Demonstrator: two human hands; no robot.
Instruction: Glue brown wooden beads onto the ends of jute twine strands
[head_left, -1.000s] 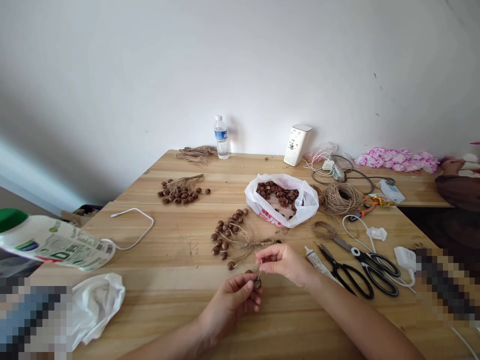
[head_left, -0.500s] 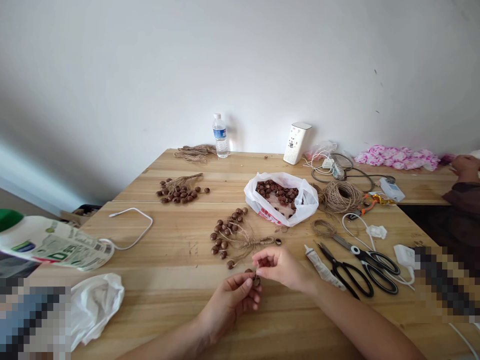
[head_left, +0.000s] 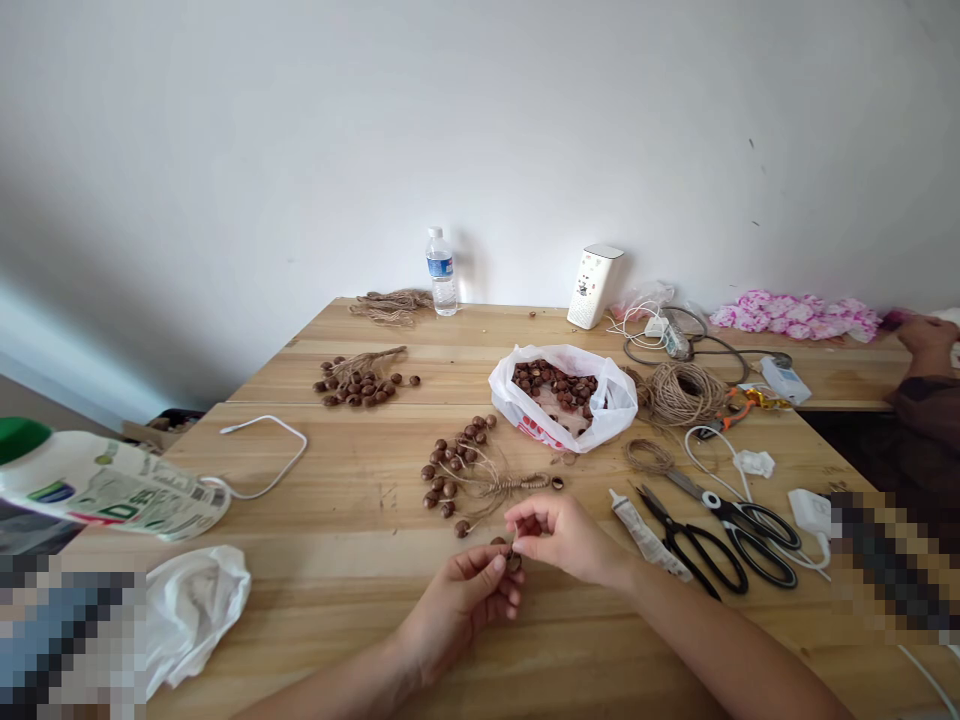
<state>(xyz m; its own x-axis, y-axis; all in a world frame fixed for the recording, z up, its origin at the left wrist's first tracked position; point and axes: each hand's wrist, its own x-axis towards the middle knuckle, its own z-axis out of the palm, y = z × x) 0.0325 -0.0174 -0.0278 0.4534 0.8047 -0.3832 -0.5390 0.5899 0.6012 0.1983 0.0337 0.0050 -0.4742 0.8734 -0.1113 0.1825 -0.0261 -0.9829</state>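
My left hand (head_left: 474, 592) pinches a small brown nutshell (head_left: 513, 562) between thumb and fingers near the front of the table. Close above it, my right hand (head_left: 559, 535) has thumb and forefinger pressed together at the shell; whatever they grip is too small to make out. Just beyond my hands lies a bundle of twine (head_left: 517, 484) whose strands end in several brown shells (head_left: 448, 465). A white plastic bag (head_left: 622, 400) of brown shells stands open behind it. Another twine-and-shell bunch (head_left: 364, 383) rests farther back on the left.
Two pairs of scissors (head_left: 701, 555), a white tube (head_left: 646, 535), a twine ball (head_left: 684, 393) and cables lie right. A water bottle (head_left: 442, 275) and white device (head_left: 595, 288) stand by the wall. A large bottle (head_left: 120, 485) is left. Another person's hand (head_left: 926, 335) shows far right.
My hands hold almost the same pose at the shell. At the far right, the other person's hand and sleeve have shifted slightly.
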